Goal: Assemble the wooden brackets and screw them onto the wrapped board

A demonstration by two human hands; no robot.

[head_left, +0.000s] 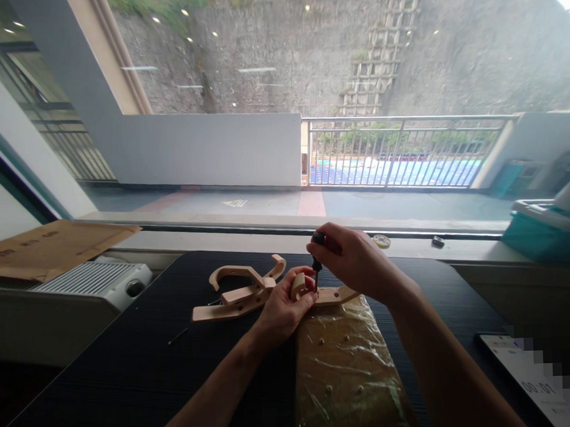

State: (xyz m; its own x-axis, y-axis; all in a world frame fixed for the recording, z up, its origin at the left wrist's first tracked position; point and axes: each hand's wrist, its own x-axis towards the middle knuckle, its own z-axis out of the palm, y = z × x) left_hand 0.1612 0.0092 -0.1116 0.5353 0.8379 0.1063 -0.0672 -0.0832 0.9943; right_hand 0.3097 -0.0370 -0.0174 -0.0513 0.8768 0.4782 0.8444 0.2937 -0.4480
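My right hand point(345, 255) grips the black handle of a screwdriver point(317, 253), which stands upright with its shaft pointing down. Its tip meets a pale wooden hook piece point(337, 295) near a hole, though fingers hide the exact contact. My left hand point(288, 304) is closed around the curved end of that wooden piece, beside the screwdriver tip. Underneath lies a long brown block wrapped in clear film point(344, 367), with several small studs or screws on its top. Left of my hands, more curved and straight wooden pieces point(243, 294) lie together on the black table.
A thin metal rod or screw point(178, 336) lies on the black table point(132, 393). At the right edge is a phone point(519, 373) showing a timer. The sill holds a tape roll point(382, 241), a small dark object point(438, 241) and a teal bin point(538, 232). Cardboard point(57, 246) covers a radiator point(93, 282).
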